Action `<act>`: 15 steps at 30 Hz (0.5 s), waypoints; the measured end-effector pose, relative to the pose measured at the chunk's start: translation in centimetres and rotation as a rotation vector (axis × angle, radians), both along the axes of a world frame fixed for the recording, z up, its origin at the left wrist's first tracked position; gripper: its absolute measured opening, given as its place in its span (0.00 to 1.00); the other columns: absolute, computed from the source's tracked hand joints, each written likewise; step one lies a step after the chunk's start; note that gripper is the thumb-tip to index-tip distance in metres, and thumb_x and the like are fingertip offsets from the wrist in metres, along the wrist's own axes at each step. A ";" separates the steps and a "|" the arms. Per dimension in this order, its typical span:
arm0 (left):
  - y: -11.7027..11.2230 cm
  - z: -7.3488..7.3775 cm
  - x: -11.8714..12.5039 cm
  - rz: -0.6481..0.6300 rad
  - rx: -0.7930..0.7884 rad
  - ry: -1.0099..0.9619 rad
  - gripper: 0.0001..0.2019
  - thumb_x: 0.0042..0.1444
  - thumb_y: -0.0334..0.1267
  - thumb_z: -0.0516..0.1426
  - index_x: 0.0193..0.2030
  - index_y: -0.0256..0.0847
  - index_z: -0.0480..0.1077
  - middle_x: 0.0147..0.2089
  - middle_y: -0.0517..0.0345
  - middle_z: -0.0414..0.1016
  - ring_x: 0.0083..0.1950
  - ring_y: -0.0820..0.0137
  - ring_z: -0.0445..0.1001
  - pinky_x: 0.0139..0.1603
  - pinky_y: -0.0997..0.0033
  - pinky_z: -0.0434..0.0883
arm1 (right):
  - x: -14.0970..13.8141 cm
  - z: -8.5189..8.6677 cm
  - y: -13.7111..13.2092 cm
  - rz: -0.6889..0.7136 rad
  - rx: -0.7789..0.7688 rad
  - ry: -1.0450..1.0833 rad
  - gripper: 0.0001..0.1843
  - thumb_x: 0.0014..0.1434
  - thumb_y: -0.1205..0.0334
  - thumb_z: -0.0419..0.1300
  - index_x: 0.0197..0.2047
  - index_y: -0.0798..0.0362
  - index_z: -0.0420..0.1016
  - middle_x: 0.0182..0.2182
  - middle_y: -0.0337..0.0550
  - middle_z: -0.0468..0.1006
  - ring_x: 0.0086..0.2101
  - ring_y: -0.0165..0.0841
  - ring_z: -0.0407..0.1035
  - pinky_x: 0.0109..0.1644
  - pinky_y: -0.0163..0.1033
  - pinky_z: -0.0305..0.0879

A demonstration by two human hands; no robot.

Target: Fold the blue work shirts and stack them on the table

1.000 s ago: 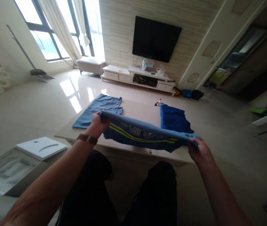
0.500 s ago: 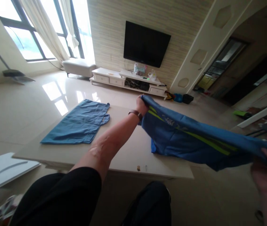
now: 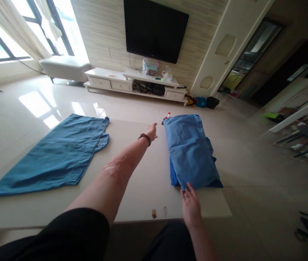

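Both hands lie open and empty — right hand touching the folded blue garment's near end, left hand just beside its far corner, long axis running away from the person.

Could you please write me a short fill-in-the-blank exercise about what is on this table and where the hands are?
1. The folded blue garment lies on top of a darker ____ one.
2. The right hand touches the folded garment's ____ edge.
3. The watch is on the ____ wrist.
4. The garment spread flat lies on the table's ____ side.

Missing words: blue; near; left; left
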State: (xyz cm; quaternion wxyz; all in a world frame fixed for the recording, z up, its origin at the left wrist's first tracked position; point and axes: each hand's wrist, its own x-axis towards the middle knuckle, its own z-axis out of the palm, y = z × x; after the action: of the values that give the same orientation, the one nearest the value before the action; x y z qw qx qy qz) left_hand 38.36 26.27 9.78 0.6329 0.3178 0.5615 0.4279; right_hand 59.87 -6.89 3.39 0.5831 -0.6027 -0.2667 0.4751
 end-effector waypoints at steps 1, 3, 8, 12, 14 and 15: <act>-2.2 -2.1 0.1 -0.035 -0.055 0.041 0.34 0.56 0.60 0.58 0.63 0.45 0.59 0.69 0.36 0.59 0.63 0.51 0.70 0.51 0.58 0.75 | -1.2 -1.8 0.0 0.005 -0.051 0.038 0.30 0.48 0.46 0.65 0.53 0.48 0.74 0.54 0.47 0.79 0.56 0.38 0.73 0.55 0.42 0.74; -6.5 -5.4 0.4 -0.117 -0.132 0.107 0.29 0.57 0.53 0.58 0.61 0.43 0.59 0.65 0.34 0.63 0.58 0.53 0.74 0.48 0.58 0.76 | -2.7 -3.8 -0.4 0.022 -0.107 0.092 0.30 0.45 0.49 0.67 0.52 0.48 0.76 0.55 0.46 0.79 0.58 0.39 0.72 0.58 0.41 0.72; -15.5 -8.7 -0.5 -0.295 -0.118 0.256 0.14 0.60 0.41 0.56 0.52 0.43 0.62 0.54 0.46 0.72 0.45 0.67 0.77 0.45 0.66 0.76 | -2.7 -3.1 -3.2 0.294 -0.167 -0.182 0.24 0.48 0.49 0.66 0.47 0.50 0.79 0.53 0.49 0.82 0.55 0.44 0.75 0.59 0.45 0.71; -20.4 -8.5 -4.8 -0.338 -0.018 0.490 0.13 0.60 0.37 0.56 0.51 0.41 0.64 0.47 0.49 0.74 0.46 0.64 0.76 0.48 0.65 0.75 | -1.9 -1.6 -6.7 0.544 -0.110 -0.798 0.15 0.54 0.52 0.60 0.40 0.49 0.81 0.44 0.49 0.84 0.49 0.47 0.76 0.60 0.50 0.68; -22.3 -7.9 -8.3 -0.299 0.061 0.657 0.17 0.57 0.35 0.59 0.53 0.40 0.65 0.52 0.46 0.73 0.53 0.61 0.75 0.54 0.63 0.72 | -1.3 -1.3 -8.6 0.595 -0.112 -0.991 0.15 0.58 0.52 0.57 0.38 0.49 0.82 0.42 0.49 0.84 0.47 0.47 0.77 0.59 0.51 0.69; -23.3 -7.5 -10.3 -0.270 0.101 0.744 0.20 0.55 0.34 0.60 0.55 0.41 0.65 0.56 0.45 0.71 0.56 0.60 0.73 0.57 0.62 0.71 | -1.0 -1.3 -9.6 0.598 -0.115 -1.031 0.16 0.60 0.51 0.55 0.38 0.48 0.82 0.42 0.49 0.84 0.46 0.47 0.77 0.58 0.52 0.70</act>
State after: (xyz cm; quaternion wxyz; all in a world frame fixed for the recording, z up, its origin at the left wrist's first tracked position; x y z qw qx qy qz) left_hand 28.06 3.01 2.29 0.4205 0.5527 0.6840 0.2234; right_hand 58.87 -16.48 2.08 0.1856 -0.6849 -0.6472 0.2786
